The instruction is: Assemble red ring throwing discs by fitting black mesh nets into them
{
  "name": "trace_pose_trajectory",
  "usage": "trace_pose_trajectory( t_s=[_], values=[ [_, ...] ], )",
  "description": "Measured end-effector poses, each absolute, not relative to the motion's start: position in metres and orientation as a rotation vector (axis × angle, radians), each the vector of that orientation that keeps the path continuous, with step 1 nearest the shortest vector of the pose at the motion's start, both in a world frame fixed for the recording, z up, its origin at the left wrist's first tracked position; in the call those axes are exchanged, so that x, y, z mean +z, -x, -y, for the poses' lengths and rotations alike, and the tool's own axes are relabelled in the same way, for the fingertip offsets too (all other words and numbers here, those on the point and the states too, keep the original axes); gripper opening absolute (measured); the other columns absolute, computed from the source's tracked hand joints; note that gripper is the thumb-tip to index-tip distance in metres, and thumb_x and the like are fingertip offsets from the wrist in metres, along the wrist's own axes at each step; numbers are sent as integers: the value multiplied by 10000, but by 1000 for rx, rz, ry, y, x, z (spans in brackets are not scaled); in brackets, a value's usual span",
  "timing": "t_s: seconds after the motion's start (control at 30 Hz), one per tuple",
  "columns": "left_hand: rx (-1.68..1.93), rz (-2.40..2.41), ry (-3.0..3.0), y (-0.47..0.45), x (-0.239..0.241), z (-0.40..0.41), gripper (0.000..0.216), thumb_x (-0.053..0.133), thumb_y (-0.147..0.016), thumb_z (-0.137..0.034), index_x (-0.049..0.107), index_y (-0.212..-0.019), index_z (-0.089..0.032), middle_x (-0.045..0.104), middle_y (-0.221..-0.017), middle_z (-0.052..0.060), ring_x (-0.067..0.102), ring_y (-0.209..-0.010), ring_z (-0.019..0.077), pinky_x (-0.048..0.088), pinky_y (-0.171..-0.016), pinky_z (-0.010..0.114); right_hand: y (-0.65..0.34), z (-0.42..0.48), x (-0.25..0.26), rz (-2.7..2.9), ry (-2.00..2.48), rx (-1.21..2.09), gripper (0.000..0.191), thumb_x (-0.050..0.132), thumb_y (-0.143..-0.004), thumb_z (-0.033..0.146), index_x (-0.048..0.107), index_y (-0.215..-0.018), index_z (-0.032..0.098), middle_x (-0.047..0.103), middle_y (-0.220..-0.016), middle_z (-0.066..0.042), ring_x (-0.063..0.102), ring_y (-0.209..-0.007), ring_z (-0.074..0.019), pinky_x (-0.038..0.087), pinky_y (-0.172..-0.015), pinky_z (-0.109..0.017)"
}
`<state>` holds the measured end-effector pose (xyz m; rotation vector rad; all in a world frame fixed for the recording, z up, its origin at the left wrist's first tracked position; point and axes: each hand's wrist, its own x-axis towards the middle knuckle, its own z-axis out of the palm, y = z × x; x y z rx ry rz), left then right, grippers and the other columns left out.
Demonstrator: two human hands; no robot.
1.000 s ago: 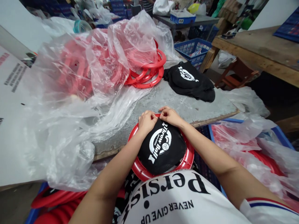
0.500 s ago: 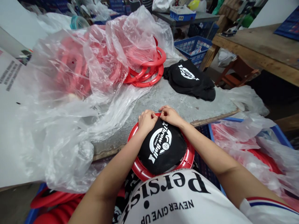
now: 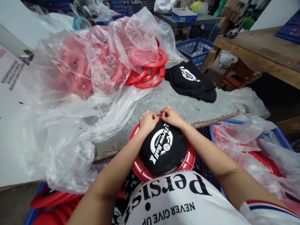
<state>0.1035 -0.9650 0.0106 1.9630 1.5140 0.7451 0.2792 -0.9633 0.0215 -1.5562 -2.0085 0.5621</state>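
Note:
A red plastic ring point(image 3: 191, 156) leans between my body and the table edge. Stretched across its opening is a black mesh cloth point(image 3: 168, 159) with white "Throw Ball" print; a gap shows along the near side. At the ring's far rim my left hand point(image 3: 148, 122) is closed, thumb and fingers pinching the cloth's edge. Just to its right, my right hand point(image 3: 172, 117) pinches the same edge, its fingers curled over the rim. The fingertips hide the exact spot where cloth meets ring. On the table lies a pile of black mesh cloths point(image 3: 192, 82).
Red rings point(image 3: 150, 82) spill from a clear plastic bag point(image 3: 103, 62) on the grey table point(image 3: 182, 107). A blue crate point(image 3: 284, 137) with bagged red parts stands right. More red rings point(image 3: 56, 200) fill a crate at lower left. Behind are a blue basket point(image 3: 195, 47) and a wooden table point(image 3: 262, 47).
Both hands stay pinched at the ring's far rim with hardly any movement. The whole view has shifted very slightly.

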Motion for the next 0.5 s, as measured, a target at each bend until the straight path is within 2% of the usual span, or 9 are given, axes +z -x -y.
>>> trace_pose_trajectory(
  t_s=[0.13,0.3,0.5],
  values=[
    [746,-1384,-1976,-94,11,964,138,699,-868,-239,637,-748,-208,692,-1144,79,620,-1164,271,440,-1094,443,-282,960,19,2015,1518,606,129,635,-734,100,640,-831,184,670,-1122,-77,621,-1037,-207,480,-990,-370],
    [712,-1224,-2091,-81,13,967,146,759,-778,-159,624,-748,-205,662,-1249,79,594,-1245,288,425,-1136,459,-285,960,16,2091,1429,644,155,581,-758,85,685,-809,188,676,-1183,-75,615,-1124,-217,442,-1076,-416],
    [821,-1250,-1979,-75,6,966,143,661,-796,-121,579,-713,-202,677,-1180,89,653,-1133,245,493,-1066,414,-284,960,21,2068,1416,745,232,572,-754,91,745,-878,182,683,-1170,-78,618,-1141,-212,432,-1093,-389]
  ],
)
